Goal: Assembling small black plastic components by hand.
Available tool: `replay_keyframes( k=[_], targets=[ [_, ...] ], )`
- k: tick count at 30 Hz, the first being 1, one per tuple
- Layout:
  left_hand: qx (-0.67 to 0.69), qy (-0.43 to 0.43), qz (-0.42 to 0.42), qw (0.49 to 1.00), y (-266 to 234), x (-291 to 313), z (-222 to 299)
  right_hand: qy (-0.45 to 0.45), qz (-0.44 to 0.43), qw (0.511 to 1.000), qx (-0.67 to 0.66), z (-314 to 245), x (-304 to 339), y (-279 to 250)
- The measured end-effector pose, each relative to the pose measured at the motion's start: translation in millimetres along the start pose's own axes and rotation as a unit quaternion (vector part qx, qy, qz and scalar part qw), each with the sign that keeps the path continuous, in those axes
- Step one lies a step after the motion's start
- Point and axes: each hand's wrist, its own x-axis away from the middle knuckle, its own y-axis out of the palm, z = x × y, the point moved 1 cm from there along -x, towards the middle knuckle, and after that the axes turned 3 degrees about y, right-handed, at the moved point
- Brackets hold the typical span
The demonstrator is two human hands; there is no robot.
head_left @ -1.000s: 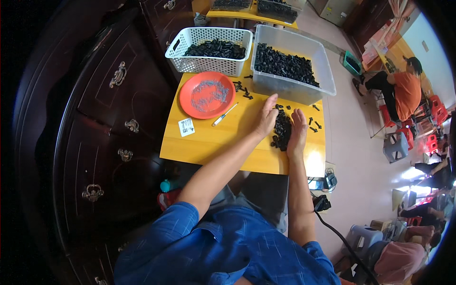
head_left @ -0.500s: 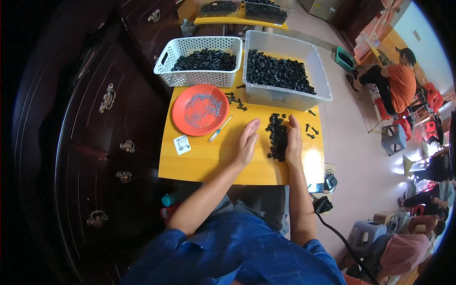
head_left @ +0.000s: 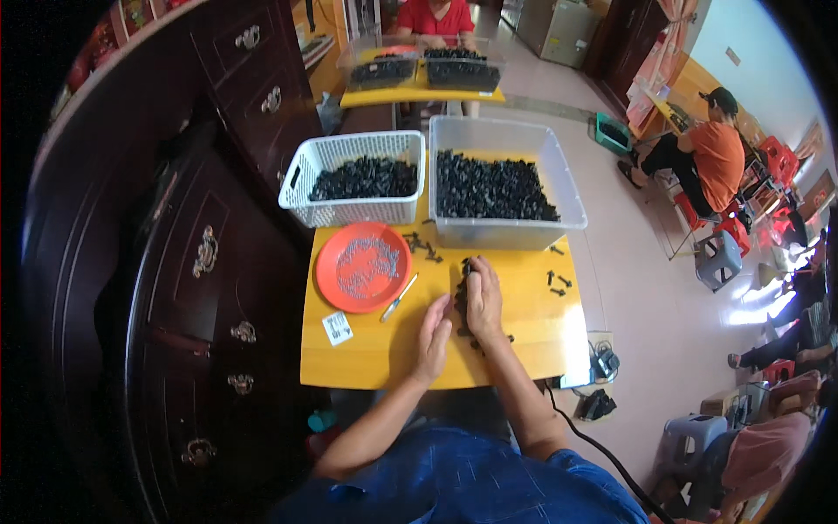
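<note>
A pile of small black plastic parts (head_left: 461, 301) lies on the yellow table between my two hands. My right hand (head_left: 484, 301) cups the pile's right side, fingers bent over its far end and partly covering it. On the other side, my left hand (head_left: 434, 336) stands on edge with its fingers stretched out, close to the parts. A few black pieces (head_left: 510, 338) show by my right wrist. Left of my hands are a white-and-blue pen-like tool (head_left: 399, 298) and a red plate (head_left: 328, 278) holding many small silver pins or screws.
A white perforated basket (head_left: 351, 212) and a clear tub (head_left: 506, 234), both with black parts, stand at the table's far side. Loose black parts (head_left: 559, 284) lie at right. A white card (head_left: 337, 328) lies near the plate. Dark drawers (head_left: 201, 332) flank the left; people sit beyond.
My right hand has moved left against the pile, and the parts have shifted left with it toward my left hand. The view has tilted up, bringing a person in red into sight.
</note>
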Motion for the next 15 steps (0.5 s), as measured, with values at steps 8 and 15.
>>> replay_keyframes(
  k=[8,15],
  targets=[
    [-0.038,-0.017,0.007,0.999,1,3,8,0.045,-0.028,0.989,-0.140,1,5,-24],
    [-0.087,0.012,0.036,0.995,-1,16,11,-0.014,-0.067,0.991,-0.114,-8,7,-25]
  ],
)
